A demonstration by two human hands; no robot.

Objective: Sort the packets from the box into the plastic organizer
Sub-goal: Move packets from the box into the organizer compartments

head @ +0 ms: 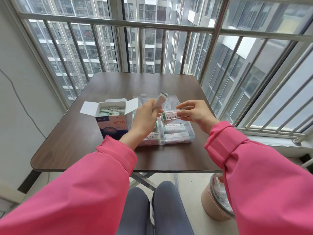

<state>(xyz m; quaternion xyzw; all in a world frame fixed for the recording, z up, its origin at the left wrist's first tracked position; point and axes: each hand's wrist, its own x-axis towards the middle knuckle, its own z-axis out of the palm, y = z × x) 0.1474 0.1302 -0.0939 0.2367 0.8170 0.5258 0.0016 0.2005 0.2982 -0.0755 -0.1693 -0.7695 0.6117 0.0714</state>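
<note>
An open white-and-blue box (111, 123) stands on the table, with several small white-green packets (111, 111) inside it. To its right lies a clear plastic organizer (189, 135) with packets in its near compartments. My left hand (145, 116) hovers over the organizer's left side and grips a bunch of packets (160, 100) that sticks up from the fist. My right hand (196, 113) pinches the right end of a single packet (167, 117) with a green edge, held above the organizer's middle.
The dark brown table (71, 141) stands against a barred window. The organizer's clear lid (171, 100) lies open behind it. A pink waste bin (215, 199) with a plastic liner sits on the floor at the lower right, beside my knees.
</note>
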